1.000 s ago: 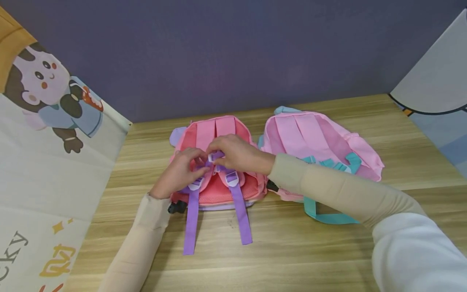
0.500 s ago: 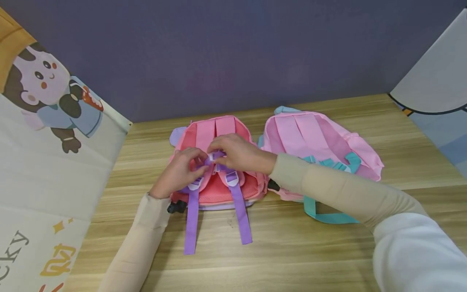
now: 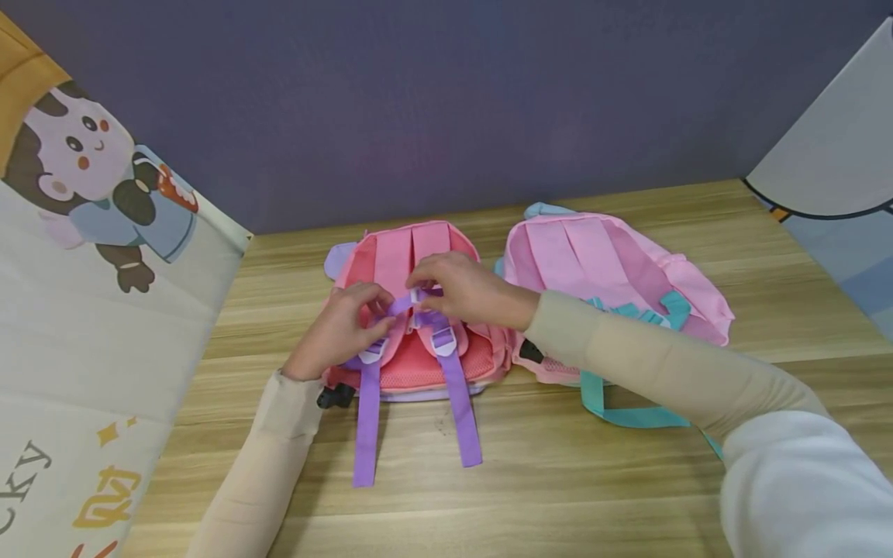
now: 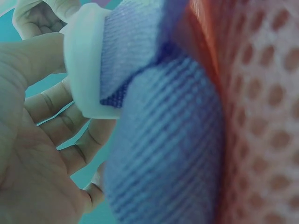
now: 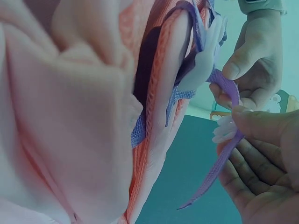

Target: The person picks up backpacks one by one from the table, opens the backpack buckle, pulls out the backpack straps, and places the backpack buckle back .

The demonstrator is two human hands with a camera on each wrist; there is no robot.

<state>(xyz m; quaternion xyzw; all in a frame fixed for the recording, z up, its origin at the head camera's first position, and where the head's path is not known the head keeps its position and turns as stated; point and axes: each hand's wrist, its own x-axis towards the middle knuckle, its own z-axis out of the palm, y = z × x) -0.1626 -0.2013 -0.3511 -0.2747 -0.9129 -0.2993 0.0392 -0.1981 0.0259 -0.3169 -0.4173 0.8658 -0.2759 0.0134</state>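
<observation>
A coral-pink backpack (image 3: pixel 396 252) lies back side up on the wooden table, its shoulder straps showing. My left hand (image 3: pixel 339 329) pinches a purple webbing strap (image 3: pixel 401 305) over the middle of the pack. To its right, my right hand (image 3: pixel 470 291) pinches the same strap at a small white plastic buckle (image 3: pixel 415 296). In the right wrist view the strap's loose end (image 5: pixel 205 184) hangs past the white buckle (image 5: pixel 225 129), below the fingers. A white strap adjuster (image 4: pixel 86 60) and thick webbing (image 4: pixel 168 140) fill the left wrist view, close to my left hand (image 4: pixel 28 154).
Beside it, a light-pink backpack (image 3: pixel 551 248) with teal straps (image 3: pixel 638 417) lies under my right forearm. Two purple strap tails (image 3: pixel 366 442) trail onto the table (image 3: pixel 544 496). A dark wall (image 3: pixel 453 108) stands behind, and a printed panel (image 3: pixel 105 325) is on the left.
My right hand has shifted slightly right with the white buckle, and more purple strap now stretches between the hands. The left hand has stayed nearly still.
</observation>
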